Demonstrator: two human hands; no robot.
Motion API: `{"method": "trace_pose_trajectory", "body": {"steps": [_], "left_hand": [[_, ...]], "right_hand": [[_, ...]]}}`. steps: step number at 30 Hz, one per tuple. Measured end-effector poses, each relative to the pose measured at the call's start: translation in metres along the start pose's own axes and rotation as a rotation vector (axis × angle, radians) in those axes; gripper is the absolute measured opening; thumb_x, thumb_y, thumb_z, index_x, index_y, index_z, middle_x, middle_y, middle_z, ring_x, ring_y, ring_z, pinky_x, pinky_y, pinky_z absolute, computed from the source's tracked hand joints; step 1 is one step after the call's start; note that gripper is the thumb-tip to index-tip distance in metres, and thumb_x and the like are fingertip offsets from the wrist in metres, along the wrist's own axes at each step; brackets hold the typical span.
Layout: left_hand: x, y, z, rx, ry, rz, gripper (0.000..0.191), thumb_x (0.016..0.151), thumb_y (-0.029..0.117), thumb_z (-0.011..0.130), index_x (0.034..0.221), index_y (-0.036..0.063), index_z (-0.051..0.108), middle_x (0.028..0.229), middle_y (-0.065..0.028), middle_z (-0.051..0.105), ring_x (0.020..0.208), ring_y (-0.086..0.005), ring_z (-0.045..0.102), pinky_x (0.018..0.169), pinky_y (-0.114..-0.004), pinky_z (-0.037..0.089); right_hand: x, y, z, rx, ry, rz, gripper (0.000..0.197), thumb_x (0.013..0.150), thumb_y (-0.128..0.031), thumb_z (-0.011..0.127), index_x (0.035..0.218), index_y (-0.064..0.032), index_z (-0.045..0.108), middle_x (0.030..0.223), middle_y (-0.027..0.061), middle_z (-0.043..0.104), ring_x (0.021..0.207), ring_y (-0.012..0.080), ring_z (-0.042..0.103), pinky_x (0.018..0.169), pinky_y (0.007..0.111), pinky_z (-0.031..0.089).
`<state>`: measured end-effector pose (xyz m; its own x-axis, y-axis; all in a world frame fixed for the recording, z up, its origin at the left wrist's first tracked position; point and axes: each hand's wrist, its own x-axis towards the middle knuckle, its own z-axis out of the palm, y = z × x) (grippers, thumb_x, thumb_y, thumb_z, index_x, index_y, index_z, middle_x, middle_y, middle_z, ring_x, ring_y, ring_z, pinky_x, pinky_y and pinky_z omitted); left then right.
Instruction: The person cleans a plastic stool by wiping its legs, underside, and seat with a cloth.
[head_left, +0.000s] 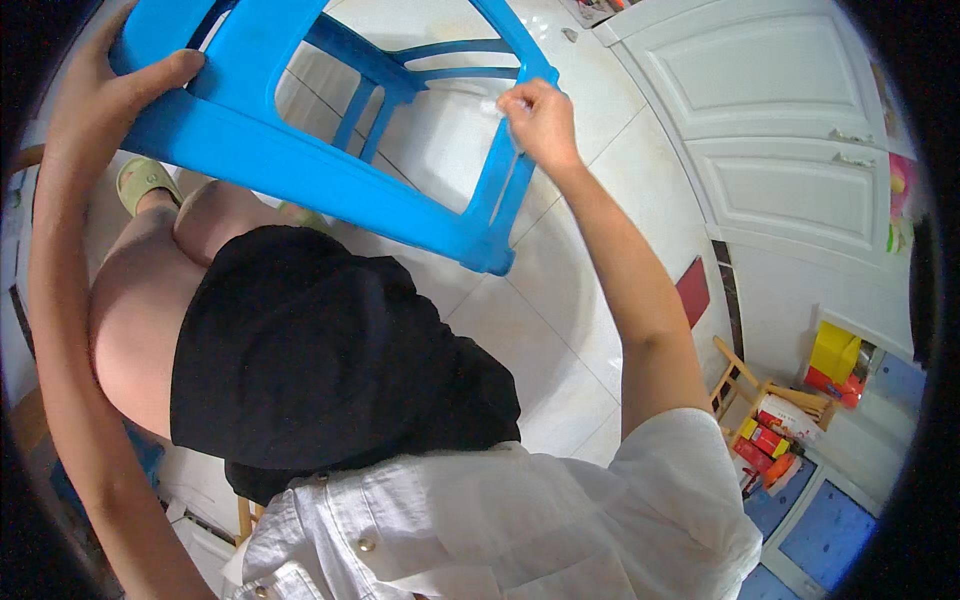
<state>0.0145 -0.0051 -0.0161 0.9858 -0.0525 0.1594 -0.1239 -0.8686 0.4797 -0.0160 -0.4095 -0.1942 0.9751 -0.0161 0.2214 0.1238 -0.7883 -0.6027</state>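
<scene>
A blue plastic stool (300, 161) is tipped on its side in front of me, its legs pointing to the right. My left hand (101, 101) grips the seat end, with the thumb pressed over the seat edge. At one of the legs, my right hand (544, 124) is closed around a small white wad (491, 107), perhaps tissue or cloth. That wad is mostly hidden in the fingers and blurred. The knuckles lie against the leg, close to its crossbars.
White tiles (559, 330) cover the floor. White cabinet doors (757, 82) stand along the right. A wooden rack (799, 397) with several boxes is at the lower right, near a dark red panel (694, 291). Green slippers (146, 184) are on my feet.
</scene>
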Motion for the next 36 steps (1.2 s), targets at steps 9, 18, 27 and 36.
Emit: {"method": "trace_pose_trajectory", "body": {"steps": [9,18,27,36], "left_hand": [[0.002,-0.01,-0.005,0.003,-0.038,-0.008,0.081,0.066,0.036,0.08,0.13,-0.0031,0.049,0.109,-0.0213,0.062,0.095,-0.0266,0.064,0.086,-0.036,0.05],[0.003,-0.022,-0.004,-0.011,-0.011,0.023,0.081,0.066,0.037,0.08,0.129,-0.0041,0.049,0.106,-0.0211,0.063,0.092,-0.0262,0.064,0.085,-0.035,0.05],[0.003,-0.027,-0.002,-0.061,-0.03,-0.022,0.079,0.068,0.034,0.079,0.131,-0.002,0.048,0.105,-0.0192,0.063,0.091,-0.0251,0.064,0.084,-0.035,0.05],[-0.004,-0.02,-0.002,0.015,-0.021,-0.041,0.076,0.069,0.032,0.078,0.131,-0.0006,0.048,0.109,-0.0185,0.062,0.092,-0.0247,0.064,0.083,-0.034,0.051]], "right_hand": [[0.043,0.017,0.006,-0.03,0.122,-0.003,0.017,0.079,-0.016,0.067,0.083,0.0001,0.071,0.089,0.0206,0.065,0.081,0.0332,0.064,0.075,0.038,0.05],[-0.066,-0.043,0.009,0.036,-0.041,-0.058,0.014,0.081,-0.012,0.066,0.085,0.0006,0.068,0.088,0.0147,0.062,0.079,0.0259,0.061,0.072,0.035,0.048],[-0.104,-0.075,-0.004,0.166,-0.167,-0.062,0.006,0.079,-0.007,0.063,0.079,-0.0014,0.067,0.081,0.0152,0.059,0.076,0.031,0.06,0.067,0.039,0.048],[-0.051,-0.042,0.004,0.059,0.0,-0.102,0.009,0.077,-0.005,0.063,0.073,0.0016,0.067,0.081,0.0175,0.063,0.074,0.033,0.062,0.069,0.04,0.049]]}}
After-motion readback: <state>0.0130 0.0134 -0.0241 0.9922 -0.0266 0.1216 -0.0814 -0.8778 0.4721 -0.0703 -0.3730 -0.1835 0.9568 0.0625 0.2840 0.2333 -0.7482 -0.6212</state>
